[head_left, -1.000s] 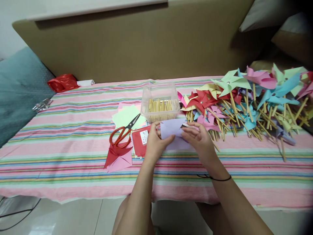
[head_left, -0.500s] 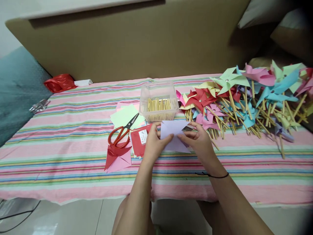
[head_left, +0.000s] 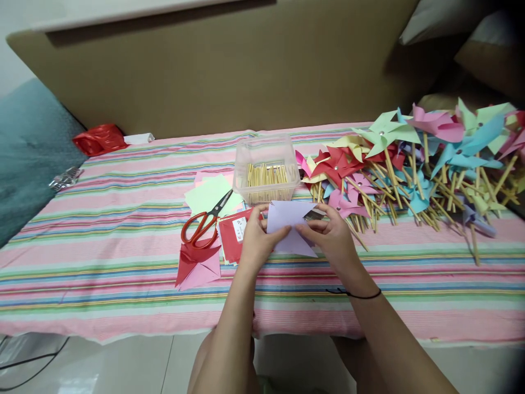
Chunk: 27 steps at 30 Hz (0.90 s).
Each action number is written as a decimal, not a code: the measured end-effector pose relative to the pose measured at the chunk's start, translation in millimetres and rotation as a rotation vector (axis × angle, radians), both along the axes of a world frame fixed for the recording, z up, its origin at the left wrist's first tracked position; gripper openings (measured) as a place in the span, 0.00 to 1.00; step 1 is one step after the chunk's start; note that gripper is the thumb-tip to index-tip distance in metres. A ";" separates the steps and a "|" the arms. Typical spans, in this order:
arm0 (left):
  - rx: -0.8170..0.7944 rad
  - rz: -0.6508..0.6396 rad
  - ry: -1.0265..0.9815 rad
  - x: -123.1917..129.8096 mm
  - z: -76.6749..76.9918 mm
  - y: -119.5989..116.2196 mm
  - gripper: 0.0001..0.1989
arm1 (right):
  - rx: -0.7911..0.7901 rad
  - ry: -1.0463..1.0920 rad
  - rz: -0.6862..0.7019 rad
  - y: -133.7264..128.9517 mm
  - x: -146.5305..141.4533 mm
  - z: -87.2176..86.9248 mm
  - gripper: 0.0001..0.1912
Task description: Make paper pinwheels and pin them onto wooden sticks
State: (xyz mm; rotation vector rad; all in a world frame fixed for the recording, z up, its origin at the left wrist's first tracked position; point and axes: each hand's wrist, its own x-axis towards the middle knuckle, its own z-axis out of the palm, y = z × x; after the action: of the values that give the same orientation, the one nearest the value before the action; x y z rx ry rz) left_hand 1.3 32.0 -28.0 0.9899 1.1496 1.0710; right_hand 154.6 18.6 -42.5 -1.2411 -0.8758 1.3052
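Observation:
A purple paper square [head_left: 289,214] with slits cut in from its corners is held up between both hands over the cloth. My left hand [head_left: 260,236] is closed on its left side, thumb lying on the front of the sheet. At the right side my right hand [head_left: 330,231] pinches it, thumb and fingers near the middle. Fingers behind the sheet are partly hidden. Left of my hands lie orange-handled scissors [head_left: 199,230], a red paper packet with a white label [head_left: 233,243], and folded red and pink paper pieces [head_left: 203,268].
A clear plastic box [head_left: 266,148] with short wooden sticks [head_left: 267,175] stands beyond my hands. Many-coloured paper pinwheels [head_left: 338,164] are heaped to the right. Pale green paper sheets [head_left: 205,191] lie left of the box. A red plastic bag [head_left: 100,139] sits at the far left.
The purple paper and both hands have shifted very slightly left. My grip on the sheet looks the same.

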 end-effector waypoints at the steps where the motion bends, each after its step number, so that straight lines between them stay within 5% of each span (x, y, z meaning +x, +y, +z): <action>1: -0.001 0.002 0.007 -0.2 0.3 -0.3 0.30 | 0.000 0.000 0.005 0.2 -0.4 -0.1 0.37; 19: 0.035 0.083 -0.216 -1.4 0.0 0.6 0.11 | -0.015 -0.029 0.024 1.9 1.6 -7.0 0.34; 27: -0.002 0.003 -0.323 1.0 1.7 0.4 0.19 | -0.027 -0.069 0.050 1.1 0.3 -7.8 0.35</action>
State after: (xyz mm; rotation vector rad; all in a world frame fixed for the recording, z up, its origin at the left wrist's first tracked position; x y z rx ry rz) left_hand 2.3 32.5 -26.3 0.7785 0.8880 1.1829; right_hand 154.9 19.7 -50.3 -1.2993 -0.9464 1.3248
